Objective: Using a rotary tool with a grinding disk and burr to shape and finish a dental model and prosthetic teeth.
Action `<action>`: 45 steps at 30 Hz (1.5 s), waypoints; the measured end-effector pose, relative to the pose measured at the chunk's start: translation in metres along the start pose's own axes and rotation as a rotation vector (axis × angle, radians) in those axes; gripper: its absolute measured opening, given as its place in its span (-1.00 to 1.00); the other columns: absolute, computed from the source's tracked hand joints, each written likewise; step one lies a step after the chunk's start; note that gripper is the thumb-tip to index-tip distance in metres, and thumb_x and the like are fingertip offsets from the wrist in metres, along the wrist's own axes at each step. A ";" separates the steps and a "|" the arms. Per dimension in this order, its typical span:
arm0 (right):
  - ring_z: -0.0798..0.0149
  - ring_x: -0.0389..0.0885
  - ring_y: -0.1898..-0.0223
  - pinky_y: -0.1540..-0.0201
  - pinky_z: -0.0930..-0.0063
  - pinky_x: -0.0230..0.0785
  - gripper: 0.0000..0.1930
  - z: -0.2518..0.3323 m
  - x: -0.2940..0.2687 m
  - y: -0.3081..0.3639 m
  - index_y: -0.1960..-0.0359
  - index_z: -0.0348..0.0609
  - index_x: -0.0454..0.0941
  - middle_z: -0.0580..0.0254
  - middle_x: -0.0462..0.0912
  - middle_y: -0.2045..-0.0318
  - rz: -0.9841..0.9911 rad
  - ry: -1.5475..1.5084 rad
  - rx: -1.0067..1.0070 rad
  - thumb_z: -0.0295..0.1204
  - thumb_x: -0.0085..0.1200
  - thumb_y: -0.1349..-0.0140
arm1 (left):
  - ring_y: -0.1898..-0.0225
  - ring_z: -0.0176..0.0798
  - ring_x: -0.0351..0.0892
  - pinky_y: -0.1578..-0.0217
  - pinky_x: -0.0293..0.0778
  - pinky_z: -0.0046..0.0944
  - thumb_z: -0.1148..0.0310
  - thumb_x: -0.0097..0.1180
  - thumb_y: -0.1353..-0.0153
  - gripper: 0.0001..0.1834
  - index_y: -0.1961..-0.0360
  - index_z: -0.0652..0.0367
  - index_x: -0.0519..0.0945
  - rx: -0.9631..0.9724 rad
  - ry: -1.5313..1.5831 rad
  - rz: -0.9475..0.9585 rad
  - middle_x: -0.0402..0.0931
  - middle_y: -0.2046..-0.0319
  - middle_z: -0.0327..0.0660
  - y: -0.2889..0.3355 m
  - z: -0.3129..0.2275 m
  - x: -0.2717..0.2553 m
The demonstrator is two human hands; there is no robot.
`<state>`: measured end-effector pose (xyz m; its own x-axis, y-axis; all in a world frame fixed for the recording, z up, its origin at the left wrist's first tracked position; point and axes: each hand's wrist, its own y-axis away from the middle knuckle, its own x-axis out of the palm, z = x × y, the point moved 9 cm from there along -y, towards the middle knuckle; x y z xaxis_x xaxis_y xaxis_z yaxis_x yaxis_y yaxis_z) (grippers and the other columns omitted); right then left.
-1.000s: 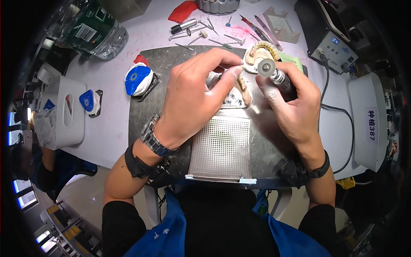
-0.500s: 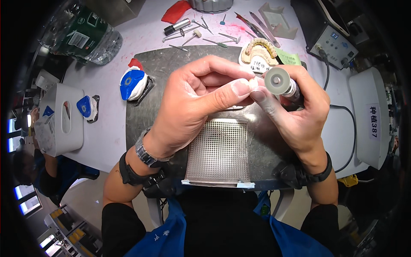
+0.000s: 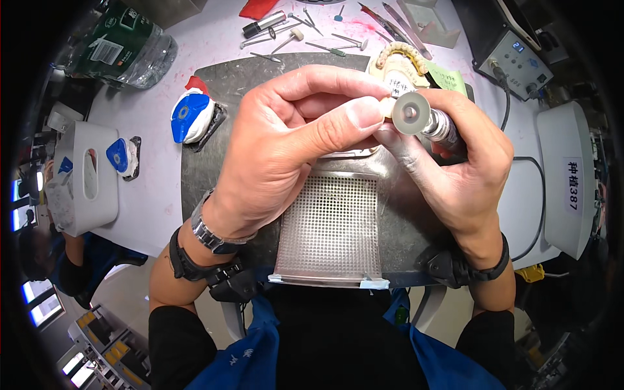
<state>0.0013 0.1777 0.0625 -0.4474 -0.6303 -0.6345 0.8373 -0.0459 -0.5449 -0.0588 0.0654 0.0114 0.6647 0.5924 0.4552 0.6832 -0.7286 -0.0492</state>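
White table [image 3: 146,208], marked with pink stains in its far part, carries a dark metal board [image 3: 406,214] with a perforated metal grid [image 3: 328,227] at its near edge. Above the board, my left hand [image 3: 273,140] has its fingers [image 3: 325,83] narrowed in a pinch, thumb against index, on a small pale piece [image 3: 387,107]. My right hand [image 3: 471,166] has its fingers wrapped around a rotary handpiece [image 3: 445,132] bearing a round grey disc [image 3: 422,117]. That disc sits just beside the piece; I cannot tell whether the two touch. Beyond my hands stands a dental model [image 3: 403,62] with an arch of teeth, a green note [image 3: 448,80] at its right. To the left, a blue-and-white mould [image 3: 193,117] is noted at the board's edge, with a smaller blue-and-white mould [image 3: 119,156] farther left. Rotary bits [image 3: 286,42] lie loose at the far side. A control box [image 3: 513,68] with a lit display stands far right.
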 end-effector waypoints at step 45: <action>0.59 0.32 0.61 0.58 0.74 0.13 -0.71 -0.003 0.003 0.001 0.33 -0.28 0.54 0.39 0.51 0.59 0.007 -0.024 0.031 -0.41 0.30 0.07 | 0.13 -0.14 0.56 0.14 0.55 -0.24 0.50 -0.02 -0.19 -0.81 0.16 0.27 0.39 0.073 -0.124 -0.006 0.52 0.25 -0.01 -0.002 -0.005 -0.001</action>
<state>0.0003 0.1780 0.0588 -0.4340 -0.6493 -0.6246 0.8499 -0.0652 -0.5229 -0.0620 0.0647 0.0152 0.6898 0.6379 0.3423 0.7043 -0.7008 -0.1133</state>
